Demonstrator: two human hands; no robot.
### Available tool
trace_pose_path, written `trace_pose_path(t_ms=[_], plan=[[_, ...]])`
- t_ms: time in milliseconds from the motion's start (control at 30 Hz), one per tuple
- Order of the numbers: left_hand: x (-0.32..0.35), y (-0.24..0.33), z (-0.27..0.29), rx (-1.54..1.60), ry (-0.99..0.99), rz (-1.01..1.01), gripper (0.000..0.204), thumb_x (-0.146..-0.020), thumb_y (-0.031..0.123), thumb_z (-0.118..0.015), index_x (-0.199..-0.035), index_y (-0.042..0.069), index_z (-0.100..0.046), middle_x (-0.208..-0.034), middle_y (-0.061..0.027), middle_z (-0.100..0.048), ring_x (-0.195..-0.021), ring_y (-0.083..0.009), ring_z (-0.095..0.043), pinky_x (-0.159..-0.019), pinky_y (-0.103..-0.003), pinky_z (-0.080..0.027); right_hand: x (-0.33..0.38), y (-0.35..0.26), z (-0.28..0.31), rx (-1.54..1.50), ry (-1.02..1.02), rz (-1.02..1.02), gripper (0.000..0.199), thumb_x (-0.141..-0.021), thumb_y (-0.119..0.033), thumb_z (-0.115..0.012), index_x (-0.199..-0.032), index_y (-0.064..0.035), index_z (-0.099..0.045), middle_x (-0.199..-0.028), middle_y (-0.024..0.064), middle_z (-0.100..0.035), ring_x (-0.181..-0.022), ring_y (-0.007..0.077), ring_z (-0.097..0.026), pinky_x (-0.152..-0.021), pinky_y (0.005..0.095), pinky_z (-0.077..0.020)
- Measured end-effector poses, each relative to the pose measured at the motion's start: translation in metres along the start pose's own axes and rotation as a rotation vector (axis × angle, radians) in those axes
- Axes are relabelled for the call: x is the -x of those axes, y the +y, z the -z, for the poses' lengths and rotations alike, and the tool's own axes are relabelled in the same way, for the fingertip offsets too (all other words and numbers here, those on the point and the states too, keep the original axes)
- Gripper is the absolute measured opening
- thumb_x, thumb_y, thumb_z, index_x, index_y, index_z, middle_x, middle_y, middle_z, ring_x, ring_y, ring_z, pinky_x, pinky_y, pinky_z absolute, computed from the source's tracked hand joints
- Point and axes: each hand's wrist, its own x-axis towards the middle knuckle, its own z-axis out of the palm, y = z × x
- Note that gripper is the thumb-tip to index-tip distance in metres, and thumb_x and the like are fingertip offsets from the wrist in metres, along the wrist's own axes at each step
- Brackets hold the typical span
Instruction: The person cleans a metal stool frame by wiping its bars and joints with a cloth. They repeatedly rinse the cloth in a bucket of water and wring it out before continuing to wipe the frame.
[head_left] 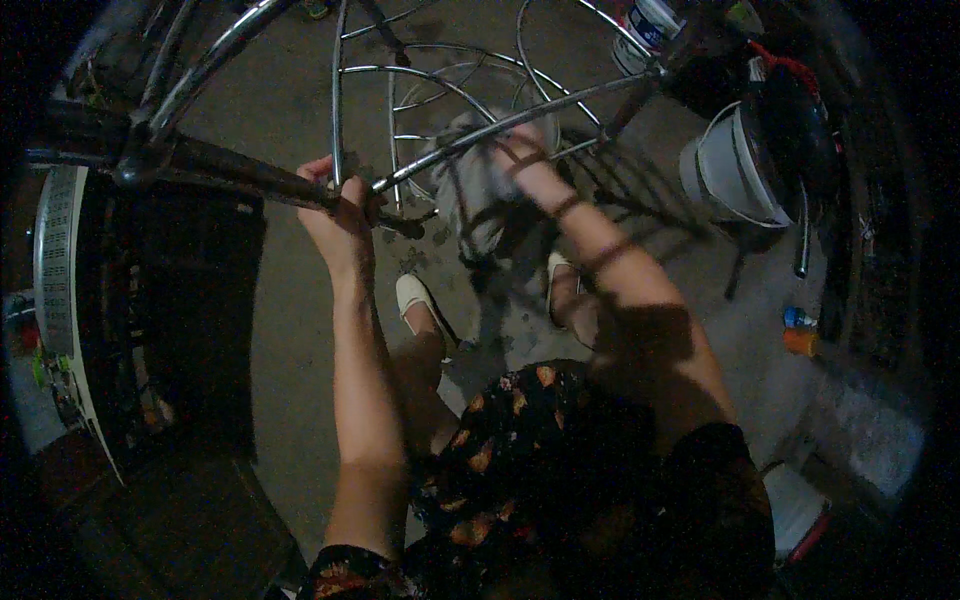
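Two bare hands at work: the left hand (340, 220) is clamped around a tube at the near edge of a metal frame (338, 120), while the right hand (522, 160) reaches to a grey cloth (470, 180) beyond the shoes (413, 290). Whether its fingers close on the cloth cannot be told. A firm left hold should steady the frame against any push.

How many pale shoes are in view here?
2. One pale shoe is on the left foot, below the left hand in the picture; the other pale shoe is on the right foot. The dark edges could hide more.
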Motion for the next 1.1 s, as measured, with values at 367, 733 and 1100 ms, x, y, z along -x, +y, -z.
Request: trace_pose_path(t_ms=[367,733,1100], plan=[[0.003,0.004,-0.02,0.097,0.1,-0.061,0.023,-0.072,0.003,-0.053,-0.094,-0.002,-0.051,-0.07,-0.0024,-0.05,-0.058,-0.0092,-0.047,-0.049,-0.022,-0.038,-0.047,0.064,-0.009,-0.136,0.178,-0.115,0.024,-0.081,-0.017,-0.05,-0.102,-0.0054,-0.049,-0.085,0.0158,-0.052,-0.081,0.0336,-0.052,-0.071,0.0423,-0.0433],[-0.009,-0.003,0.02,0.022,0.001,-0.048,0.019,-0.077,0.008,-0.052,-0.094,0.001,-0.054,-0.069,-0.0013,-0.053,-0.055,-0.0076,-0.047,-0.044,-0.021,-0.035,0.015,0.026,0.059,-0.091,-0.108,0.037,0.019,-0.076,-0.014,-0.055,-0.09,-0.001,-0.053,-0.082,0.0123,-0.057,-0.079,0.0293,-0.057,-0.069,0.0376,-0.0446],[-0.022,-0.015,-0.016,0.006,0.154,0.059,0.026,-0.08,0.02,-0.065,-0.092,-0.002,-0.058,-0.069,0.0005,-0.051,-0.062,-0.007,-0.046,-0.055,-0.021,-0.036,-0.009,0.066,-0.041,2.135,0.32,0.634,0.011,-0.077,-0.008,-0.053,-0.084,-0.0012,-0.058,-0.075,0.0136,-0.055,-0.075,0.0254,-0.054,-0.062,0.0346,-0.0467]])
